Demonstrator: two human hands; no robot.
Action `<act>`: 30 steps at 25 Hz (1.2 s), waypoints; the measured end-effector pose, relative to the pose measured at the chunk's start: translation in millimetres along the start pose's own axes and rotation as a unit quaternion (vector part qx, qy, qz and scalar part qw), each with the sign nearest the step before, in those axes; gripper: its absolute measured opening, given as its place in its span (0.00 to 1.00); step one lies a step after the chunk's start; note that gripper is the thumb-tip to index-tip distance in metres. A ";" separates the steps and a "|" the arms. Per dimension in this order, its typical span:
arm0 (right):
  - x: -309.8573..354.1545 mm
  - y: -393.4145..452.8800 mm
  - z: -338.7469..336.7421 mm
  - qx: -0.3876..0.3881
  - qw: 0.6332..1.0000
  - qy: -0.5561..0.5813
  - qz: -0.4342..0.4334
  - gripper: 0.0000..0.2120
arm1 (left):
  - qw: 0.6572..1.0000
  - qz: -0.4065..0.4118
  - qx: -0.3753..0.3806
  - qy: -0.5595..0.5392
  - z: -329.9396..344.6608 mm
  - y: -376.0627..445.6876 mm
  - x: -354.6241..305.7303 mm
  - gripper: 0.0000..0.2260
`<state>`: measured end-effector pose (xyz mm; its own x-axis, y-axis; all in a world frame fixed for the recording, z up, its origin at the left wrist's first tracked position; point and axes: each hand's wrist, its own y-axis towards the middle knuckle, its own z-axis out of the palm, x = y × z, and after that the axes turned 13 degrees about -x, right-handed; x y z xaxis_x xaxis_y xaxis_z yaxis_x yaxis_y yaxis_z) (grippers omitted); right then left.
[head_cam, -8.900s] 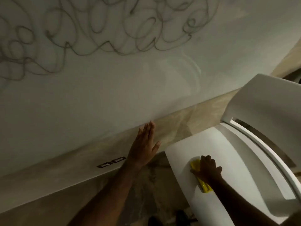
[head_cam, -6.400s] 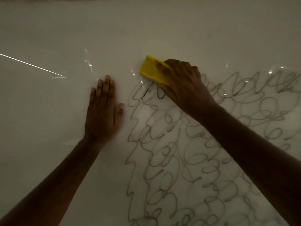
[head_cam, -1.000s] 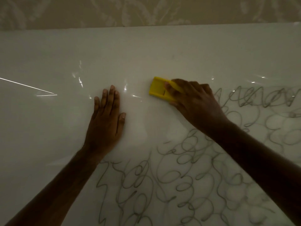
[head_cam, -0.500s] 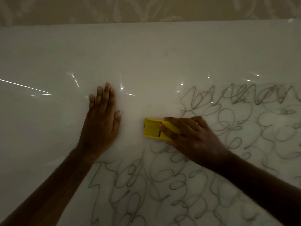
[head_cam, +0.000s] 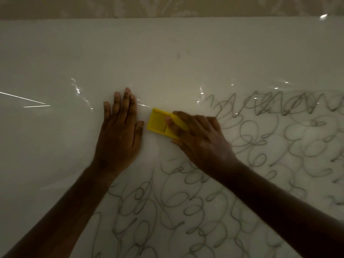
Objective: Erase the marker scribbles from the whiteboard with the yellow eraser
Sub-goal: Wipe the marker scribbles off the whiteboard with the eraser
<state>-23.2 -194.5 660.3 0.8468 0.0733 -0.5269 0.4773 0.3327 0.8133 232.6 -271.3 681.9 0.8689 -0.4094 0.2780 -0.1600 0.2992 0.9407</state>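
Note:
The whiteboard (head_cam: 167, 53) fills most of the head view. Grey looping marker scribbles (head_cam: 270, 142) cover its right and lower parts. My right hand (head_cam: 199, 138) grips the yellow eraser (head_cam: 158, 121) and presses it flat on the board, at the left edge of the scribbles. My left hand (head_cam: 121, 131) lies flat on the board with fingers apart, just left of the eraser, holding nothing. A wiped patch without marks lies around and above the eraser.
A patterned beige wall (head_cam: 167, 6) runs above the board's top edge. Bright glints and a thin light streak (head_cam: 24, 98) reflect on the glossy surface at the left.
Over the last second my right hand swept the eraser down and then back up beside my left thumb. Scribbles in the wiped strip are gone. My left hand stayed flat in place.

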 end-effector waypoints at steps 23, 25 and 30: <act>-58.0 -49.2 -52.2 0.049 0.998 -0.001 -0.029 0.23 | 0.999 -0.012 0.016 -0.032 2.5 9.1 -24.4 0.30; -77.0 -31.3 -47.2 0.031 0.999 -0.020 0.009 0.24 | 0.999 -0.013 0.019 -0.033 4.8 10.6 -28.8 0.30; -71.1 6.2 -17.4 0.005 0.995 -0.019 0.098 0.26 | 1.000 -0.010 0.011 -0.021 8.3 14.3 -37.6 0.30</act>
<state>-84.5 -181.3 698.5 0.9324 0.0997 -0.3474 0.3035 0.3058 0.9024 193.7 -258.8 686.5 0.8518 -0.4515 0.2658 -0.1522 0.2722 0.9501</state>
